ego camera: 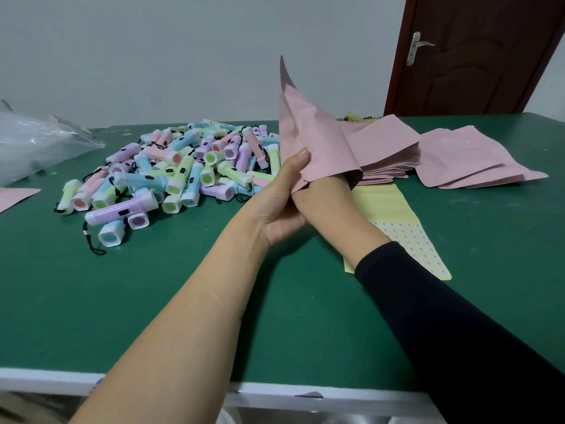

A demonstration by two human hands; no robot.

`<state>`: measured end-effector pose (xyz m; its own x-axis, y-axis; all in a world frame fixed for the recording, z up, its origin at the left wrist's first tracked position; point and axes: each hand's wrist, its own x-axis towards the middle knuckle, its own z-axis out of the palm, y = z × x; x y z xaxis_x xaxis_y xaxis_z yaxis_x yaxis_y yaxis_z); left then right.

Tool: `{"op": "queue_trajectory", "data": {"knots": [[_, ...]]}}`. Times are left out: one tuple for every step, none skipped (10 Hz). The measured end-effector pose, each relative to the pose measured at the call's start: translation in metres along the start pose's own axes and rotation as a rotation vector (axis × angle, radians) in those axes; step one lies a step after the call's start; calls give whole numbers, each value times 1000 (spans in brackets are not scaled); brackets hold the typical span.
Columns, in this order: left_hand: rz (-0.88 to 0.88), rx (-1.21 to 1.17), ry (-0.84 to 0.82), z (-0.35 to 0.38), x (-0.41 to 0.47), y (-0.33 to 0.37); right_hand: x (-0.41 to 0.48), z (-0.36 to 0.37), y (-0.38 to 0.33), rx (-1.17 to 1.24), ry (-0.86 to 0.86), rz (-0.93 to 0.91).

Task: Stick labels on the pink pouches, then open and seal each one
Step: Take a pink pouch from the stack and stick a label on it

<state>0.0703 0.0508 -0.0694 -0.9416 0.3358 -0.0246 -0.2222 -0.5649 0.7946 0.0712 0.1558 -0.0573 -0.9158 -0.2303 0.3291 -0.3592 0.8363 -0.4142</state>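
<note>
A: Gripping the mouth edge of the crinkled matte pink pouch (312, 139) with the left hand (281, 203), raised mid-table.
B: Right hand buried inside it; cannot tell the grip. Just left of the stacked flat pink pouches (388, 154).

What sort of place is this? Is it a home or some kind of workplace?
Most likely a small packing workroom. A green worktable carries a large pile of pastel mini flashlights, a stack of pink pouches and a yellow label sheet, while the left hand grips one pink pouch.
</note>
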Motion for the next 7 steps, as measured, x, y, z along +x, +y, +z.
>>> {"op": "queue_trajectory", "data": {"knots": [[6, 12, -31, 4, -2, 0, 0, 4, -24, -72, 175, -20], [-21, 15, 6, 2, 2, -2, 7, 15, -14, 132, 230, -7], [-25, 23, 75, 2, 4, -3, 9, 12, -10, 114, -99, 143], [13, 5, 145, 1, 6, 0, 3, 9, -7, 135, -35, 49], [144, -111, 211, -4, 6, 14, -1, 9, -10, 204, 85, -172], [278, -292, 251, -18, 1, 35, -3, 6, -9, 312, 227, -300], [323, -516, 319, -34, -7, 51, 1, 8, -2, 333, 318, -194]]}}
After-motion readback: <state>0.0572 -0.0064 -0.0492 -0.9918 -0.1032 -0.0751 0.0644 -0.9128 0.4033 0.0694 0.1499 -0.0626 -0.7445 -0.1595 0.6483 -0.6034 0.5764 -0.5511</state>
